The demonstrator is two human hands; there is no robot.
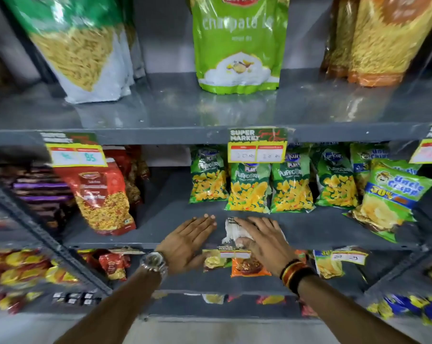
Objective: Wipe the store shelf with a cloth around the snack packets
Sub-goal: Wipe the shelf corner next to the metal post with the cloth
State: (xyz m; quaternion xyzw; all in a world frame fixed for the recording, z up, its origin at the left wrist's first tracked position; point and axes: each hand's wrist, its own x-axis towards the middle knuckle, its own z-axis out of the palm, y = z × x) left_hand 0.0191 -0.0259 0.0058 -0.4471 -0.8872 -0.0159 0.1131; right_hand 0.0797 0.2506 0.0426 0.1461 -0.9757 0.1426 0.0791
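A grey metal shelf (175, 214) holds a row of green puffcorn packets (249, 187) at its back. On its front part lies a white cloth (231, 230), pressed flat under my right hand (264, 239). My left hand (190, 240) rests palm down on the shelf just left of the cloth, fingers together and holding nothing. A red namkeen packet (103, 197) leans at the left, and a green chips packet (388, 202) lies tilted at the right.
The shelf above (210, 112) carries large pouches, one green (239, 43). Yellow price tags (257, 148) hang from its front edge. Lower shelves hold small packets (247, 265). A slanted metal upright (36, 227) crosses at the left.
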